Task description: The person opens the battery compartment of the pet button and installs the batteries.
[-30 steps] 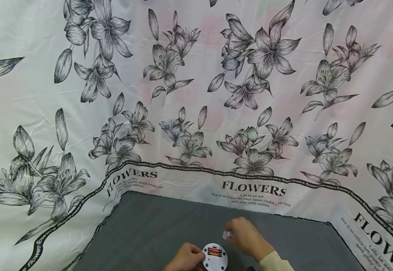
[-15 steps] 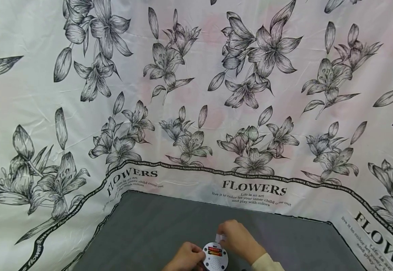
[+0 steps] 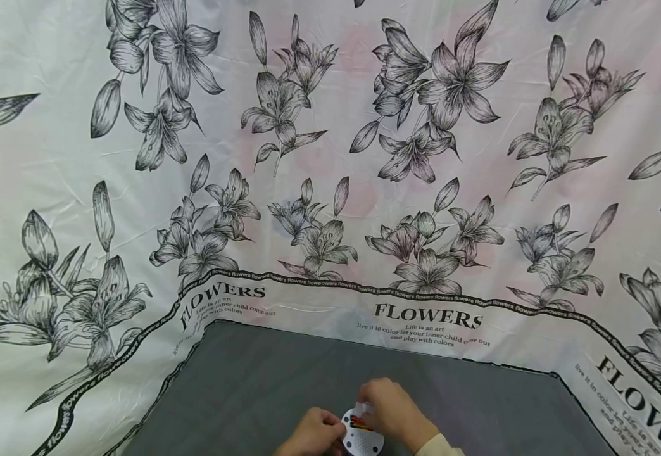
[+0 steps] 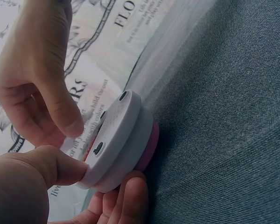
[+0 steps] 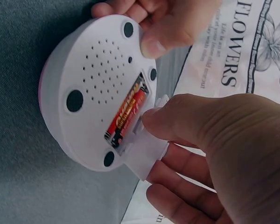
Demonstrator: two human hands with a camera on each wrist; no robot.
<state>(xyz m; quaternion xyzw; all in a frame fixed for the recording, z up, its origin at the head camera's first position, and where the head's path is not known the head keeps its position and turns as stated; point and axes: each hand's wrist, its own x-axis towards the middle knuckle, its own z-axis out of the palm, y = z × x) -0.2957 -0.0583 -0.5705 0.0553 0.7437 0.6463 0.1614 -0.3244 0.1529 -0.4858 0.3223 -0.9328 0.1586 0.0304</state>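
A round white battery-powered device (image 5: 95,109) lies with its underside up, showing speaker holes, dark rubber feet and a pink band below. Red and black batteries (image 5: 128,111) sit in its open compartment. My left hand (image 3: 314,432) grips the device's edge between thumb and fingers; in the left wrist view its thumb (image 4: 67,168) presses the rim. My right hand (image 3: 393,408) pinches a white battery cover (image 5: 147,149) at the compartment's outer edge, partly over the batteries. In the head view that hand hides part of the compartment.
The dark grey tabletop (image 3: 262,373) lies under and around the device. A white curtain (image 3: 319,152) printed with black lilies and the word FLOWERS hangs beyond the table's far edge and sides. A pale yellow sleeve (image 3: 439,446) shows at the right wrist.
My right hand has moved left and toward the device, bringing the battery cover from beside it to the compartment's edge. The left hand and device have stayed nearly still.
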